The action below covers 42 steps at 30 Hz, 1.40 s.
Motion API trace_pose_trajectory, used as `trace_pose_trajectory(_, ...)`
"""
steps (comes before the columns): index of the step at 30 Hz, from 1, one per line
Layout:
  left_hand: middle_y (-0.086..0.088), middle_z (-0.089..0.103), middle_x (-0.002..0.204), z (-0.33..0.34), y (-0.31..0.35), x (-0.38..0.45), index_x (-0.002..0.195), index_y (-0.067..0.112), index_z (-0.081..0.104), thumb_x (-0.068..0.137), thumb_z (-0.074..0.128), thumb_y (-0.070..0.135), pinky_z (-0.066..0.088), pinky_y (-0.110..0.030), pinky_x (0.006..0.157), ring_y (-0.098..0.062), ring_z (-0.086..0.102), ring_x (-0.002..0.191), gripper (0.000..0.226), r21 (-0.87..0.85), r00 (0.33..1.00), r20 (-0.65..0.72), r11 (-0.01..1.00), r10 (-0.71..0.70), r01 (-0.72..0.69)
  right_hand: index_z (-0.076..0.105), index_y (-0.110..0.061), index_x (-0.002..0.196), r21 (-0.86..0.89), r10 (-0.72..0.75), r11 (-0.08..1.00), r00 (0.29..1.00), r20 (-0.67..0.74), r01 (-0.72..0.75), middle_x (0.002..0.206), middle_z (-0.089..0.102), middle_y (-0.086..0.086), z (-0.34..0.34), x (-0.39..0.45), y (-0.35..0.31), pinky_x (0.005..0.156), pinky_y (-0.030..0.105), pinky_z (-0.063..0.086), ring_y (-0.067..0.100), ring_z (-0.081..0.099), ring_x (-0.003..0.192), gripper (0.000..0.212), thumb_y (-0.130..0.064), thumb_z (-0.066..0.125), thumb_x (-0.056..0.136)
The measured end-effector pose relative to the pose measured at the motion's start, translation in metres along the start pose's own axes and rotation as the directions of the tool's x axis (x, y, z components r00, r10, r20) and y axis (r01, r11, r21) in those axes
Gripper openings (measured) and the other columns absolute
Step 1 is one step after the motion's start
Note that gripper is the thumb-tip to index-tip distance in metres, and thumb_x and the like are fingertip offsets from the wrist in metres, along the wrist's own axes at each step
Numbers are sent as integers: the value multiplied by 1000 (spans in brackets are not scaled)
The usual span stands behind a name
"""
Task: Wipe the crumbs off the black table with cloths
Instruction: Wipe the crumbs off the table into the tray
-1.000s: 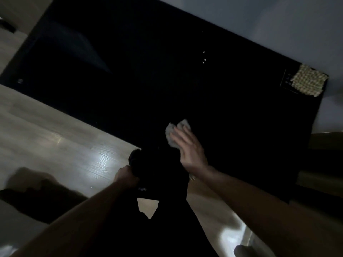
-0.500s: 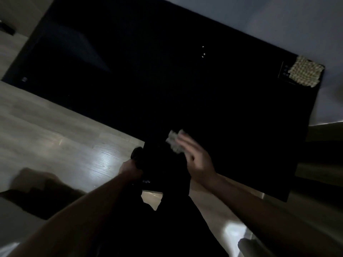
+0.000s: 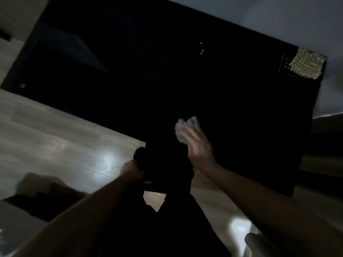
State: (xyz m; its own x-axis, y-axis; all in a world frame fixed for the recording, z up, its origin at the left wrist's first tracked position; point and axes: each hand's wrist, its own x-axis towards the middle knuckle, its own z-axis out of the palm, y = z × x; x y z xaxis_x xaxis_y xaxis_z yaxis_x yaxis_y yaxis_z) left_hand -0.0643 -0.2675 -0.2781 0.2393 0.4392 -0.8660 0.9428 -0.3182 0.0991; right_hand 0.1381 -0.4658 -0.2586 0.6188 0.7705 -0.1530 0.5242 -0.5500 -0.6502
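Note:
The black table (image 3: 241,101) fills the upper middle of the head view. A few pale crumbs (image 3: 201,51) lie on it toward the far side. My right hand (image 3: 199,147) presses a small light cloth (image 3: 185,125) flat onto the table near its front edge, with the fingers stretched over it. My left hand (image 3: 132,169) grips a dark object (image 3: 163,164) just at the table's near edge, left of the cloth. It is too dark to tell what that object is.
A tan woven mat (image 3: 307,65) lies on the table's far right corner, partly over a dark card. Pale wood floor (image 3: 65,145) runs along the left and near sides. A grey wall borders the far right.
My right hand drew the light cloth toward the near edge and the dark object, then slid it a little way back out. My left hand stayed in place.

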Motion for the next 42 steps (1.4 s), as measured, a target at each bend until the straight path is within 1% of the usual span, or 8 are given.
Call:
trace_pose_trajectory(4, -9, 76, 99, -4, 1, 0, 108, 13, 74, 73, 69, 26, 59, -32, 82, -27, 72, 96, 37, 0, 1000, 1, 1000, 12, -12, 58, -23, 143, 158, -203, 972, 956, 212, 171, 158, 43, -7, 19, -47, -38, 125, 29, 24, 7, 18, 155, 51, 0, 61, 97)
trace_pose_trajectory(6, -9, 76, 100, -7, 3, -1, 109, 13, 74, 76, 69, 25, 59, -34, 84, -27, 72, 98, 36, 2, 1000, 0, 1000, 14, -14, 59, -22, 143, 229, -198, 963, 948, 250, 141, 156, 46, -9, 16, -55, -49, 123, 27, 27, -5, 24, 150, 45, -6, 56, 101)
trace_pose_trajectory(11, -7, 76, 100, -17, -3, 3, 109, 15, 74, 74, 68, 25, 59, -33, 83, -25, 71, 98, 37, 7, 1000, 21, 1000, 12, -12, 60, -21, 141, 369, -65, 928, 997, 48, 43, 155, 47, -9, -16, -5, -44, 121, 30, 33, 5, 36, 149, 46, 1, 48, 101)
trace_pose_trajectory(19, -8, 76, 94, -29, -5, 0, 96, 18, 76, 77, 67, 20, 50, -27, 71, -26, 72, 94, 21, -10, 1000, -7, 1000, 8, -9, 46, -16, 152, 137, 258, 963, 940, -223, -232, 164, 34, -2, -104, 184, 19, 127, 29, 18, 12, 25, 154, 55, 2, 41, 100)
trace_pose_trajectory(22, -8, 77, 97, -33, -10, 4, 103, 18, 76, 77, 66, 17, 51, -27, 74, -25, 72, 96, 28, -5, 1000, -4, 1000, -2, 2, 37, -17, 157, 78, 300, 954, 912, -280, -290, 167, 26, 3, -122, 237, 32, 126, 24, 9, 17, 19, 156, 57, 0, 36, 102)
trace_pose_trajectory(28, -8, 76, 102, -33, -16, 13, 112, 19, 74, 79, 67, 17, 49, -26, 72, -24, 72, 97, 34, -27, 1000, 20, 1000, -3, 3, 25, -9, 160, -88, 268, 951, 932, -243, -297, 170, 15, 12, -132, 315, 57, 128, 33, 6, 28, 7, 158, 60, -2, 36, 101)
trace_pose_trajectory(35, -7, 77, 98, -38, -22, 18, 108, 19, 76, 77, 67, 18, 50, -26, 72, -23, 73, 96, 32, -53, 1000, -11, 998, -16, 16, 18, -15, 162, -316, 212, 919, 971, -110, -237, 170, 10, 9, -112, 346, 74, 128, 49, 3, 41, 2, 156, 69, -10, 37, 96)
trace_pose_trajectory(42, -9, 76, 90, -43, -14, 6, 99, 16, 76, 73, 68, 18, 51, -27, 69, -26, 73, 88, 27, -91, 999, -1, 995, -34, 33, 53, -10, 146, -181, -107, 978, 994, -18, 102, 156, 45, 9, -45, 230, 17, 125, 41, 25, 32, 37, 147, 55, -2, 36, 94)
